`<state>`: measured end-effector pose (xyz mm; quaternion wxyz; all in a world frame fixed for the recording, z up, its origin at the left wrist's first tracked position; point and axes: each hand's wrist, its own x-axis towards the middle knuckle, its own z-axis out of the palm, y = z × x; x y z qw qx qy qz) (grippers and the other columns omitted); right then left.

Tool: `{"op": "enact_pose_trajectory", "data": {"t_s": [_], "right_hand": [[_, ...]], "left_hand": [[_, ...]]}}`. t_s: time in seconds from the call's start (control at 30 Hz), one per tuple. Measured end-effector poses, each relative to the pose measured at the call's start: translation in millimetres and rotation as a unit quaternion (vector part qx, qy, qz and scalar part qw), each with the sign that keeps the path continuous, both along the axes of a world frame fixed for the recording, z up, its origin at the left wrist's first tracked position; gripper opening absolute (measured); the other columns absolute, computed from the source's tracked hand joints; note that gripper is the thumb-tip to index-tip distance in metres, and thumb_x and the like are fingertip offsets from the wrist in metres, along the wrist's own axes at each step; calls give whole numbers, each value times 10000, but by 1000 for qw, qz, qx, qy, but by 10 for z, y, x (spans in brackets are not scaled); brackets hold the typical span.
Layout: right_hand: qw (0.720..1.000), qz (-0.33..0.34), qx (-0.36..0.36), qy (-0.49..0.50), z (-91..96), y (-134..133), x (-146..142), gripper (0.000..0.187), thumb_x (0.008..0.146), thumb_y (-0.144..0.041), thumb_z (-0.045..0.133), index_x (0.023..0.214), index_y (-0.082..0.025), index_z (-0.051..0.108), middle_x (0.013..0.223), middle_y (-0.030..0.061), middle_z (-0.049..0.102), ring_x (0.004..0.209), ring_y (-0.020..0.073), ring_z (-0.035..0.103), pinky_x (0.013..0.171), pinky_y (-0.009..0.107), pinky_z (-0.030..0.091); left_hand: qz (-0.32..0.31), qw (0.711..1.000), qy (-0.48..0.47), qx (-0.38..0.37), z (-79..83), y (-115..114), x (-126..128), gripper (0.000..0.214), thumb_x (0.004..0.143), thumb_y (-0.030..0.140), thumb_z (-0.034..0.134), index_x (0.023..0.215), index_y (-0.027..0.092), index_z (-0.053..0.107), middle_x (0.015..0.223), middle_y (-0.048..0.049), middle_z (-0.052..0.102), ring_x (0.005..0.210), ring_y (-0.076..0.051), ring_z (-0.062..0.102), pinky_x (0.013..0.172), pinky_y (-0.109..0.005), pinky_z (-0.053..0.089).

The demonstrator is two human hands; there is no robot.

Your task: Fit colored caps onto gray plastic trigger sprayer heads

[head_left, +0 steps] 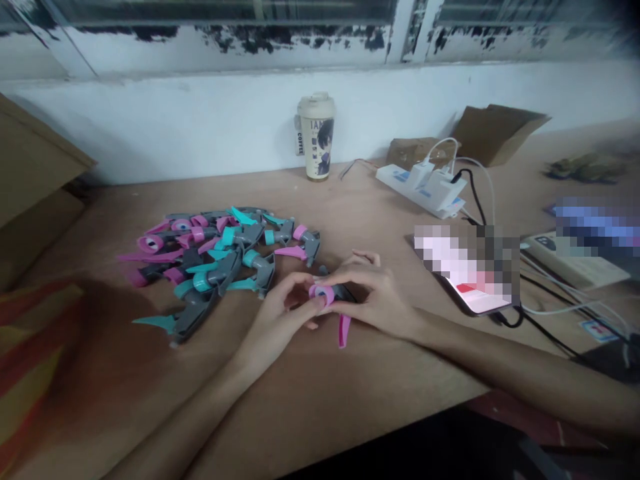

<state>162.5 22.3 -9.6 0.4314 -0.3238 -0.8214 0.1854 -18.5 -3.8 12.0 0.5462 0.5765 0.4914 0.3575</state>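
Observation:
Between my two hands is a grey trigger spray head (345, 328) with a pink collar and a pink trigger that hangs down. My left hand (290, 301) is closed, its thumb and fingers pinching the pink collar, whose round opening faces me. Around the grey body, my right hand (375, 288) is closed too, with part of the body hidden behind its fingers. To the left of my hands lies a loose pile of spray heads (220, 257), grey with pink or turquoise collars and triggers.
A coffee cup (318, 140) stands against the wall. On the right are a white power strip (420, 190) with plugs and cables, a lit phone (465, 280), and a white box (575, 260). Cardboard (35, 160) stands at left; a blurred red-and-yellow thing (35, 373) fills the lower left.

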Motion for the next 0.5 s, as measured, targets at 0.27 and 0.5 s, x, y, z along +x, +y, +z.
{"op": "enact_pose_trajectory", "data": {"t_s": [0.27, 0.5], "right_hand": [[999, 29, -4, -22, 9, -41, 0, 189, 734, -282, 711, 914, -256, 658, 901, -25, 717, 828, 136, 620, 996, 383, 240], [998, 34, 27, -44, 12, -59, -19, 91, 772, -318, 671, 793, -230, 661, 843, -32, 710, 808, 126, 601, 972, 353, 245]], "left_hand": [[-51, 998, -7, -26, -53, 63, -41, 231, 740, 308, 642, 907, 179, 548, 830, 9, 526, 737, -131, 555, 541, -208, 528], [-75, 996, 17, -37, -30, 68, -81, 225, 762, 308, 615, 932, 180, 543, 862, -5, 536, 774, -148, 566, 561, -222, 536]]}}
